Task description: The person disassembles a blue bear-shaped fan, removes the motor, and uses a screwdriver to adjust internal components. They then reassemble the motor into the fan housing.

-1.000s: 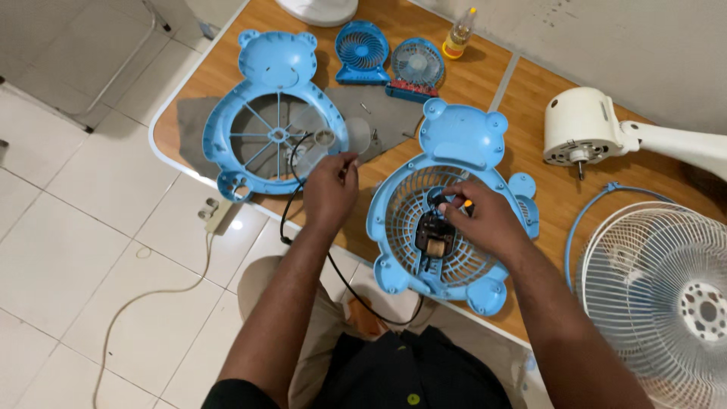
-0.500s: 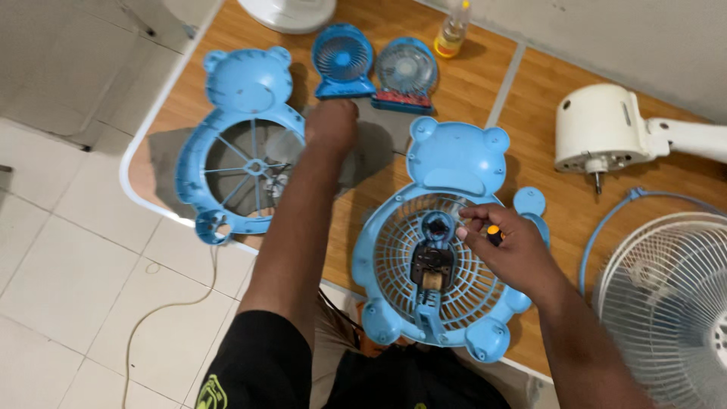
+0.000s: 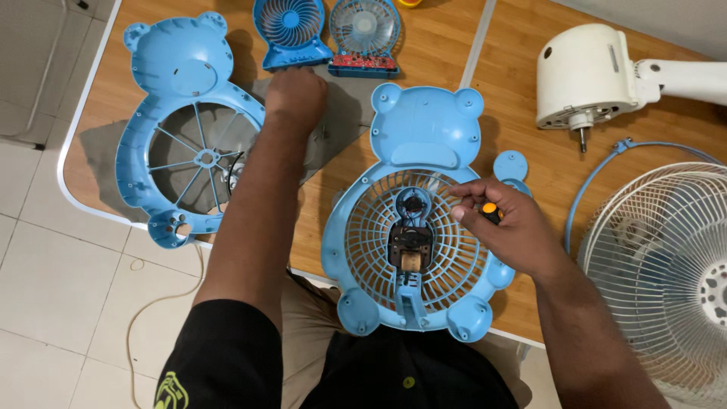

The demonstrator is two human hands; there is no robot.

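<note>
My left hand (image 3: pixel 295 95) reaches far across a grey mat (image 3: pixel 344 113) to the base of a small blue desk fan (image 3: pixel 291 30). Its fingers curl downward and are hidden, so what they touch is unclear. My right hand (image 3: pixel 503 223) is shut on a screwdriver with an orange and black handle (image 3: pixel 491 210). It rests on the right side of a blue bear-shaped fan housing (image 3: pixel 424 129). A dark motor (image 3: pixel 410 246) is mounted at the centre of that housing's round grille. A second blue bear-shaped shell (image 3: pixel 178 72) with open spokes lies to the left.
Beside the small fan stands a paler one with a bare red circuit board (image 3: pixel 365 64). A white fan motor head (image 3: pixel 587 76) lies at the top right, with a white wire guard (image 3: pixel 666 273) and a thin blue ring (image 3: pixel 587 189) below. A thin cable (image 3: pixel 151 310) trails over the tiled floor.
My left hand has stretched further out, from the left shell to the small blue fan's base. My right hand stays on the grille with the screwdriver. The view has moved closer.
</note>
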